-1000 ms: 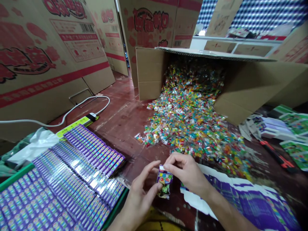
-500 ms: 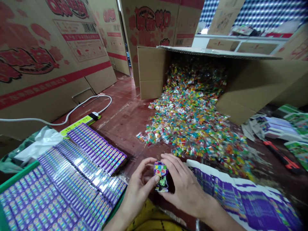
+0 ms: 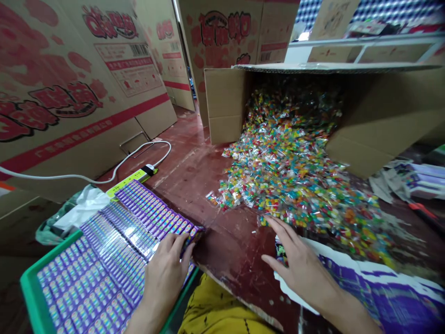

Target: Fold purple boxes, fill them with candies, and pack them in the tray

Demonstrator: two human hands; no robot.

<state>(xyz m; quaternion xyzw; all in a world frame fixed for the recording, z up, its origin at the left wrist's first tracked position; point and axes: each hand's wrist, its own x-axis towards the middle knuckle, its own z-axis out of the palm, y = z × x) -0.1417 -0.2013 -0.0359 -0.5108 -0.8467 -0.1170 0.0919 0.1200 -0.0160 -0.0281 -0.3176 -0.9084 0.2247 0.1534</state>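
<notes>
My left hand [image 3: 169, 263] is closed around a small purple candy box [image 3: 190, 233] at the near end of the top row of matching boxes [image 3: 149, 204]. These boxes stand packed side by side in a green tray [image 3: 33, 297], and the top row reaches past its edge. My right hand [image 3: 295, 253] is open with its fingers spread, above the near end of a row of flat, unfolded purple cartons [image 3: 351, 273]. Its fingertips are close to the edge of a heap of small clear bags of colourful candies [image 3: 278, 171].
The heap spills from a cardboard box [image 3: 225, 106] lying on its side. Large printed cartons [image 3: 121, 69] stand at the left and back. A yellow-green power strip [image 3: 130, 181] with a white cable [image 3: 83, 177] lies behind the tray. A red-and-black tool [image 3: 426, 214] is at right.
My left hand has carried the small purple box from in front of me to the row at left. My right hand has let go of it and moved right to the flat cartons.
</notes>
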